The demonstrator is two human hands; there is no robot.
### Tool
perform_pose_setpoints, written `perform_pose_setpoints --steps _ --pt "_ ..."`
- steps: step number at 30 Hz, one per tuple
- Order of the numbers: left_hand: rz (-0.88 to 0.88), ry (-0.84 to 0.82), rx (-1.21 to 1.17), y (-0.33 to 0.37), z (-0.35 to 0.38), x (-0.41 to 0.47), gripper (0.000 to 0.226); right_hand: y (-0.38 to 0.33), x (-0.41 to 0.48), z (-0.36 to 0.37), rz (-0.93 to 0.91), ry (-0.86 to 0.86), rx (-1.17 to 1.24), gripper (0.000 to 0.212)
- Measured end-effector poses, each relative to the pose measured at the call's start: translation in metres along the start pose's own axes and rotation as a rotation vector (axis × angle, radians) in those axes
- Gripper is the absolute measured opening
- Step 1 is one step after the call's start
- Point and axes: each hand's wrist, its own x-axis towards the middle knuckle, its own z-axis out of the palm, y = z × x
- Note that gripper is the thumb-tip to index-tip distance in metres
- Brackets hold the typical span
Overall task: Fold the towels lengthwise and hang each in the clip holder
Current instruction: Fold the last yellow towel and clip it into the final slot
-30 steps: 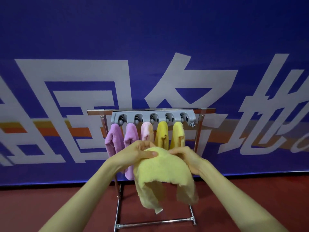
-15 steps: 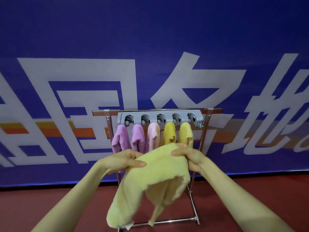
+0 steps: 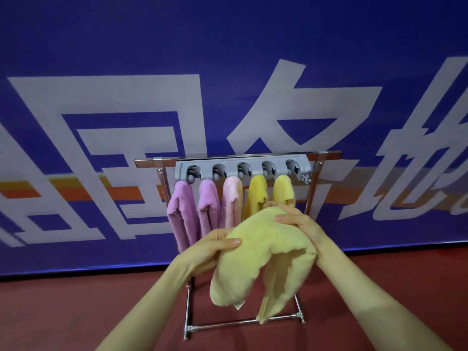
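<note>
Fluffy yellow towel (image 3: pixel 263 252) draped limp btwn both hands, edges ragged

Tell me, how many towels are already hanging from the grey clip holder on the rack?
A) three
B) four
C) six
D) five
D: from the clip holder hang two purple towels, one pink towel and two yellow towels. The left hand and right hand hold a sixth, the pale yellow towel.
</note>
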Motion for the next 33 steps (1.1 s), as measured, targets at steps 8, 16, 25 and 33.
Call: perform_pose_setpoints --steps 8,16,25,33 --pt "-0.064 -0.049 0.141 -0.006 0.063 0.078 0.03 -0.036 -0.024 -0.072 0.014 0.004 -0.108 0.055" --pt "0.002 0.123 0.032 0.003 0.111 0.167 0.034 -0.079 -0.041 -0.142 0.061 0.081 -0.181 0.039" --pt "0.054 0.499 -0.031 0.011 0.132 0.235 0.024 -0.113 -0.002 -0.18 -0.033 0.282 -0.388 0.025" --pt "0.002 0.766 -0.242 0.039 0.129 0.269 0.031 -0.122 0.055 -0.191 -0.04 0.334 -0.327 0.02"
